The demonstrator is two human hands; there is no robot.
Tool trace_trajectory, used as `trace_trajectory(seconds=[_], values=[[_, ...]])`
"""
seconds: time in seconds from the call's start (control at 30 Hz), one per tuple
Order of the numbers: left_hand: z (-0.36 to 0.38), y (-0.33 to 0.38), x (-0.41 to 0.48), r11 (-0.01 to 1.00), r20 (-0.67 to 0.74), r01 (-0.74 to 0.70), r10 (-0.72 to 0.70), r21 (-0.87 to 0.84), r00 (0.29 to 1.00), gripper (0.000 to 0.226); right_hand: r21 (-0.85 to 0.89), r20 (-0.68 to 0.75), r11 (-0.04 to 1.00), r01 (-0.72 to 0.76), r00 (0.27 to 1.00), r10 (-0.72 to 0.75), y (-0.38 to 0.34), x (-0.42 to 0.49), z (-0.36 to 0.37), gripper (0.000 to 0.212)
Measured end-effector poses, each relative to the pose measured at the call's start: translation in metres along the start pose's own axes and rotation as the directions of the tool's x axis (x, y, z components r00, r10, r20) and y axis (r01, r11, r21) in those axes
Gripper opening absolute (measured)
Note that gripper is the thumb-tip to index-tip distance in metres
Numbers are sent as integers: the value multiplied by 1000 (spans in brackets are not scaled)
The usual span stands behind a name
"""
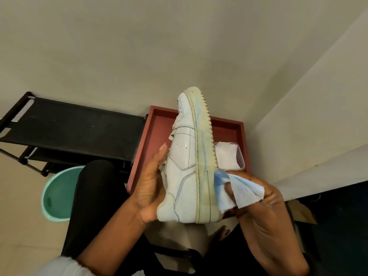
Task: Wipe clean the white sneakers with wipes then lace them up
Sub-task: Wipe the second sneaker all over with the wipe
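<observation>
My left hand (151, 188) clamps its fingers (160, 156) round the sneaker (183, 168); my right hand (264, 208) pinches the wipe (241, 190) at the sole (205, 156). Rubbing hard could twist the sneaker loose.

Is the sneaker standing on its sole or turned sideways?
Turned sideways: the left hand holds the sneaker in the air, its sole facing right toward the wipe in the right hand.
</observation>
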State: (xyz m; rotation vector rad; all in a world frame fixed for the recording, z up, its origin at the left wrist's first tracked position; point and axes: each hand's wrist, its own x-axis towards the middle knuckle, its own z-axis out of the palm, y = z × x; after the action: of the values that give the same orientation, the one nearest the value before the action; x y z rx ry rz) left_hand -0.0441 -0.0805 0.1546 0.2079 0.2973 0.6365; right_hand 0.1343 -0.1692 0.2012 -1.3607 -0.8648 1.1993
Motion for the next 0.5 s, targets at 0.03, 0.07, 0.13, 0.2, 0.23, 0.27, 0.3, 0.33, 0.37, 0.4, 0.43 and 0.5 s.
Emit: trace_trajectory(seconds=[0.03,0.07,0.13,0.2,0.23,0.27,0.3,0.33,0.37,0.4,0.43,0.5], values=[[1,1,0,1000,14,19,-19,15,1000,69,11,9,1000,1,1000,-1,0,-1,0,68],[2,1,-1,999,13,36,-37,21,999,66,9,17,1000,13,1000,-14,-1,-1,1,64],[0,3,-2,998,-5,65,-65,7,998,60,-3,55,998,61,997,-60,-6,-4,4,56],[-2,4,-4,998,-9,55,-55,13,998,58,-41,64,991,124,991,-121,-11,-7,5,51],[-2,5,-4,999,-7,34,-34,13,999,60,-49,64,987,155,986,-152,-12,-8,4,48],[-2,4,-3,1000,-12,10,-10,11,1000,64,-68,61,980,186,981,-182,-14,-8,2,45],[-2,3,-3,1000,-21,-13,14,24,1000,68,-122,54,964,236,971,-231,-16,-8,0,39],[1,3,-3,998,-23,-28,30,51,999,68,-206,59,931,301,954,-295,-17,-7,-3,31],[2,2,-2,996,-19,-36,38,85,999,65,-298,84,878,375,926,-367,-17,-6,-5,27],[2,0,-1,992,-25,-38,41,124,999,59,-372,125,817,440,896,-426,-18,-6,-7,26],[2,-1,0,984,-53,-39,49,172,997,55,-439,192,746,500,864,-466,-17,-6,-8,21],[-1,-2,3,966,-100,-43,71,254,993,53,-618,374,503,604,789,-489,-14,-6,-9,17]])
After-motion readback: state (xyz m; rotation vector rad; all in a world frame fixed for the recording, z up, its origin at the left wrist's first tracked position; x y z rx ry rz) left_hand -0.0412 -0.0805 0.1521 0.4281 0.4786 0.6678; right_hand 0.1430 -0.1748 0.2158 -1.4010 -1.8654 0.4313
